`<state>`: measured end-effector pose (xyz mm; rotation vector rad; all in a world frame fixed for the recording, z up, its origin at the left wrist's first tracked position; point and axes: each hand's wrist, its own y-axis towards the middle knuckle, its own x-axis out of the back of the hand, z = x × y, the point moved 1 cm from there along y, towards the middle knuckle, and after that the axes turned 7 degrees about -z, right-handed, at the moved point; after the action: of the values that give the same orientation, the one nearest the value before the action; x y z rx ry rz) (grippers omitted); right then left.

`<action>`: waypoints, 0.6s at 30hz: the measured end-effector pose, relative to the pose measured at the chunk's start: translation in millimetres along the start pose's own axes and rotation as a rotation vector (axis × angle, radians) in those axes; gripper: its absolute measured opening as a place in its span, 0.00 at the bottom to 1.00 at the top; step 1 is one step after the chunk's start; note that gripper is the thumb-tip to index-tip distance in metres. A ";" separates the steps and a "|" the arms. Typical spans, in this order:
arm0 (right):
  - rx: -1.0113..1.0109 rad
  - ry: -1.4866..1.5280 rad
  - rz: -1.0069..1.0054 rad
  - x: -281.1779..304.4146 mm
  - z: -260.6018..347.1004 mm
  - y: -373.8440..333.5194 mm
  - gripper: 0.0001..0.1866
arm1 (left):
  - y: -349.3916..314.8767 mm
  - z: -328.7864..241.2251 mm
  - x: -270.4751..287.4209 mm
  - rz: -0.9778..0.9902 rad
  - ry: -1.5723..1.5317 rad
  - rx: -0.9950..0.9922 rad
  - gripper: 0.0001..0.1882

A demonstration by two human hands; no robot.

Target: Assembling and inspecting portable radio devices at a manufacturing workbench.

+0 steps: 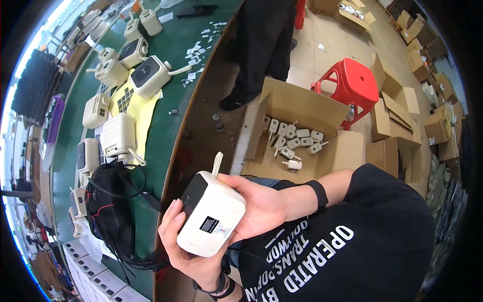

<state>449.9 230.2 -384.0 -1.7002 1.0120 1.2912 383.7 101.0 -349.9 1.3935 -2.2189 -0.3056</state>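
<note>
Between both hands I hold a cream, rounded box-shaped device (219, 209). It has a dark front panel, a small black label on the side facing up and a cream strap loop (217, 163) sticking up at one end. My left hand (186, 251) wraps around its lower left side, fingertips on the dark panel. My right hand (261, 206) is closed against the other side, thumb near the strap; most of its fingers are hidden behind the device. The tilted device is just off the edge of the green table (171, 136).
Similar cream devices (151, 75) stand on the table, some by a yellow sheet (151, 108). Nearer lies a black mesh bag (113, 206). An open carton (302, 108) on the floor holds several more. Beyond are a red stool (352, 80) and a person's dark trouser legs (264, 40).
</note>
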 end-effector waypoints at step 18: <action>1.187 -2.095 0.210 -25.7 25.0 -33.9 0.38 | 10.9 19.7 23.9 0.576 -0.481 0.224 0.30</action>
<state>467.0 270.0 -360.4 0.8404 0.2632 1.2548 356.6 83.2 -355.0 0.7621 -3.0099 -0.2013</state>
